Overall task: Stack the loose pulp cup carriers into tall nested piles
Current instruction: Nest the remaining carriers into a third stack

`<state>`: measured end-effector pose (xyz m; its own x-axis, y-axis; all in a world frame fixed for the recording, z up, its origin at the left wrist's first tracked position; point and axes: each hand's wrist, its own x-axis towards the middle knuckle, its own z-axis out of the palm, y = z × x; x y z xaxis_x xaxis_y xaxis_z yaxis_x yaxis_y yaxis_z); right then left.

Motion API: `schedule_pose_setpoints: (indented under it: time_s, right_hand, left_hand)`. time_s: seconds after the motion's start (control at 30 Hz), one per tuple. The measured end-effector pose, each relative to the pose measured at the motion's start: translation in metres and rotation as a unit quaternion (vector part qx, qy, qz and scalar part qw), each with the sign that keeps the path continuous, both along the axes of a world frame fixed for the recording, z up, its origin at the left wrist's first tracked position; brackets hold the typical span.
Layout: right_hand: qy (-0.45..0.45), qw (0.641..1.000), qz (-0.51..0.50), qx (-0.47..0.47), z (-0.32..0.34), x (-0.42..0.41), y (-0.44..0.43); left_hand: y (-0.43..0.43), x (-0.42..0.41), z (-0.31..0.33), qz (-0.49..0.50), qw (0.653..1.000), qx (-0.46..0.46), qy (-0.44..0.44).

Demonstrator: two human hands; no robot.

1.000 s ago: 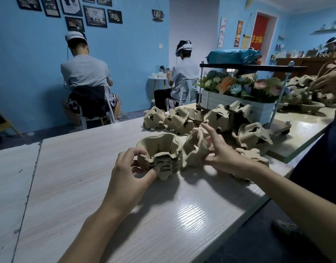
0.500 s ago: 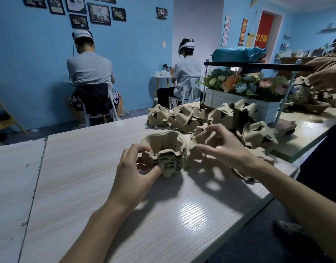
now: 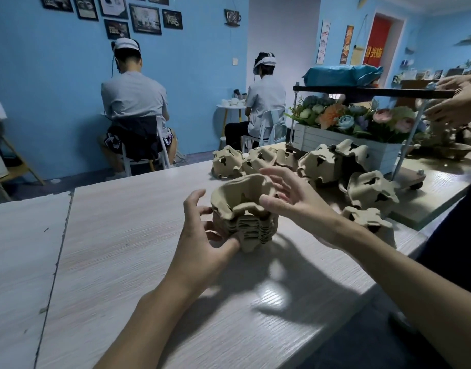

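A short nested pile of brown pulp cup carriers (image 3: pixel 246 222) stands on the pale wood table (image 3: pixel 128 262). Its top carrier sits loosely, higher than the rest. My left hand (image 3: pixel 202 235) holds the pile's left side, thumb pressed at its base and fingers curled against it. My right hand (image 3: pixel 290 201) is at the pile's right, fingers spread over the top carrier and thumb on its near rim. Several loose carriers (image 3: pixel 319 163) lie upside down behind the pile, with more to the right (image 3: pixel 370 190).
A white planter of artificial flowers (image 3: pixel 335 139) sits on a wheeled rack behind the loose carriers. Another person's hands (image 3: pixel 458 102) work over more carriers at the far right. The table's edge runs diagonally at the right. Two seated people face the blue wall.
My right hand lifted a loose carrier from beside the pile and set it on top, then spread its fingers. My left hand stayed on the pile.
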<state>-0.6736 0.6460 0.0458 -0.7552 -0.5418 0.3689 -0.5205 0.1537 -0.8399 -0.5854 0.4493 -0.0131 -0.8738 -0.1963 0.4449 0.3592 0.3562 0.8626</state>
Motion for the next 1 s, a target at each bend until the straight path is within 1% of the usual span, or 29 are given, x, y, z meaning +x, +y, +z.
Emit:
schedule_pose_setpoints:
  time_s: [0.07, 0.13, 0.2, 0.27, 0.37, 0.43, 0.53, 0.57, 0.63, 0.7, 0.77, 0.83, 0.87, 0.93, 1.0]
  right_hand:
    - [0.024, 0.999, -0.023, 0.036, 0.001, -0.001, 0.007]
    - [0.047, 0.996, -0.052, 0.053, 0.004, 0.0, 0.017]
    - [0.077, 0.991, -0.08, 0.081, 0.008, 0.0, 0.034]
    - [0.108, 0.98, -0.097, 0.135, 0.013, 0.001, 0.055]
    - [0.137, 0.955, -0.13, 0.227, 0.016, -0.001, 0.09]
    - [0.12, 0.941, -0.154, 0.276, 0.016, -0.005, 0.112]
    - [0.064, 0.912, -0.141, 0.381, 0.015, -0.01, 0.135]
    - [0.062, 0.901, -0.13, 0.41, 0.014, -0.011, 0.139]
    - [0.076, 0.892, -0.119, 0.43, 0.013, -0.012, 0.142]
    - [0.117, 0.891, -0.131, 0.419, 0.011, -0.015, 0.141]
    - [0.134, 0.896, -0.135, 0.401, 0.011, -0.017, 0.139]
    - [0.116, 0.921, -0.123, 0.352, 0.01, -0.017, 0.134]
    - [0.098, 0.939, -0.122, 0.307, 0.009, -0.015, 0.13]
    - [0.064, 0.97, -0.149, 0.182, 0.005, -0.013, 0.12]
    - [0.024, 0.984, -0.165, 0.064, -0.003, -0.012, 0.112]
  left_hand:
    - [-0.001, 0.0, -0.001, 0.0, 1.0, -0.024, -0.001]
    - [-0.002, 0.0, -0.002, 0.0, 0.999, -0.048, -0.003]
    - [-0.001, 0.0, -0.002, -0.002, 0.999, -0.044, 0.0]
    - [-0.001, -0.002, -0.002, -0.004, 0.999, -0.036, 0.006]
    - [0.001, -0.003, -0.003, -0.012, 0.999, -0.028, 0.013]
    - [0.004, -0.003, -0.003, -0.013, 1.0, -0.023, 0.011]
    - [0.01, -0.002, -0.004, -0.019, 1.0, -0.02, 0.01]
    - [0.011, -0.002, -0.003, -0.021, 1.0, -0.02, 0.011]
    - [0.012, -0.002, -0.004, -0.024, 0.999, -0.02, 0.015]
    - [0.012, -0.002, -0.004, -0.025, 0.999, -0.021, 0.018]
    - [0.012, -0.002, -0.004, -0.025, 0.999, -0.022, 0.016]
    - [0.012, -0.001, -0.004, -0.025, 0.999, -0.019, 0.012]
    - [0.012, 0.0, -0.004, -0.024, 1.0, -0.017, 0.01]
    - [0.01, -0.001, -0.004, -0.023, 1.0, -0.015, 0.011]
    - [0.01, 0.0, -0.004, -0.022, 1.0, -0.013, 0.011]
